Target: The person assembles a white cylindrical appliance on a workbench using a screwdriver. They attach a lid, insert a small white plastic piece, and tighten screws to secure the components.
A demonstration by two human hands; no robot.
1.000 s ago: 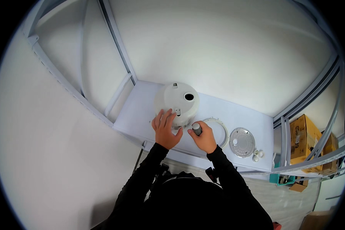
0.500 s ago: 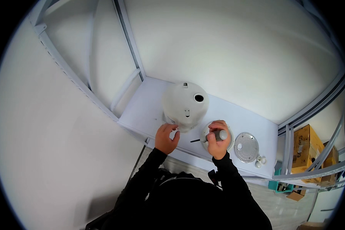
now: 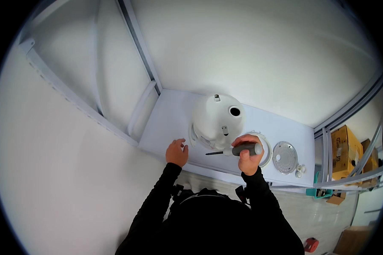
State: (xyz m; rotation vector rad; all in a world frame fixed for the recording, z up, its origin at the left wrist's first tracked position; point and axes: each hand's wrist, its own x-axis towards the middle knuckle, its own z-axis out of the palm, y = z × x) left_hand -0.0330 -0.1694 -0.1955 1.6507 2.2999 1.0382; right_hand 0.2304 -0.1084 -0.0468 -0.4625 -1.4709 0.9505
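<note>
Grey screwdriver, right hand wrapping it, left hand half-curled

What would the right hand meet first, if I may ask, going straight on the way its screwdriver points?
Probably the left hand, roughly in line beyond the screwdriver, though their relative heights are unclear.

Grey-handled screwdriver, dark shaft pointing left, near white domed housing.

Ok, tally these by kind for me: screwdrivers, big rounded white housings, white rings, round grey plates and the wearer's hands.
Screwdriver: 1, in the right hand
Rounded white housing: 1
White ring: 1
Round grey plate: 1
Hands: 2, the right plus the left hand
Total: 6
</note>
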